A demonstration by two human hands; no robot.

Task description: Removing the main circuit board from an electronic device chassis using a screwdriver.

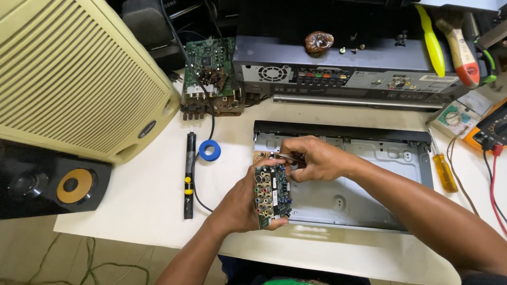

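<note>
Head view: left hand [244, 203] is clamped on a small green circuit board [272, 191], held edge-up over the bench [142, 200], just at the 9 o'clock edge of the open metal chassis [364, 184]. Row of coloured jacks faces the camera. Right hand [311, 158] is closed on a thin metal tool [285, 156], looks like tweezers or a fine driver, tip at the board's 12 o'clock edge. Hands touch or nearly touch there; the exact contact point is hidden by the fingers.

To do this step well, by judgement: left grip should stay on the board edges, off the components; right wrist braced so the tip doesn't skate across traces. Small force, tool in line with the part being worked.

Around it: soldering iron [188, 174] and blue tape roll [209, 150] at 9 o'clock of the board, apart from it. Yellow-handled screwdriver [445, 171] at 3 o'clock of the chassis. Second green board [210, 68] at 11 o'clock, grey player unit [343, 68] at 12 o'clock, beige speaker grille [74, 74] far left.
</note>
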